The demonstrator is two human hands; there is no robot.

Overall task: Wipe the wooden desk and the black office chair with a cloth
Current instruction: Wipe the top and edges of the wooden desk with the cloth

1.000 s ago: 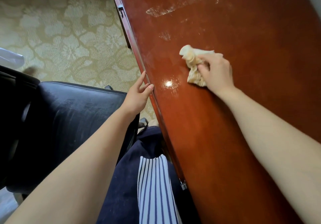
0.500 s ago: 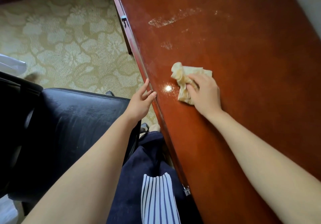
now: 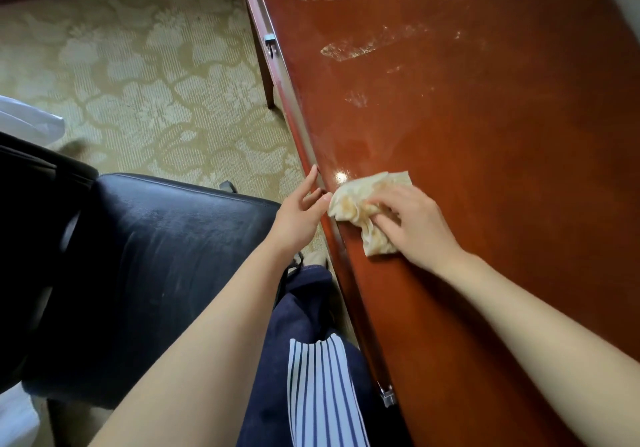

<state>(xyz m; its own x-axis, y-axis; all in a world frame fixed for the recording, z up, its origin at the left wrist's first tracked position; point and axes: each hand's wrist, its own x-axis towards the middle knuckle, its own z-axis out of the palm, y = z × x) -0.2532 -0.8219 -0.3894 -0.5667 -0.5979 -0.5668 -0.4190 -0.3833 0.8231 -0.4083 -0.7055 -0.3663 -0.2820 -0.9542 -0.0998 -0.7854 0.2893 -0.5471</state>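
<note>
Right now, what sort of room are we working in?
Probably a hotel room or office: a long polished wooden desk, a black office chair and patterned carpet.

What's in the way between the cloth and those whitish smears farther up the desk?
Nothing visible. Only bare desk surface lies between the cloth under the right hand and the whitish smears. The left hand rests at the desk's front edge beside the cloth, outside that path.

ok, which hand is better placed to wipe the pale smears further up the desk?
Right. The right hand holds the cloth on the desk, with the smears straight ahead of it. The left hand holds nothing, its fingers at the desk's edge.
</note>
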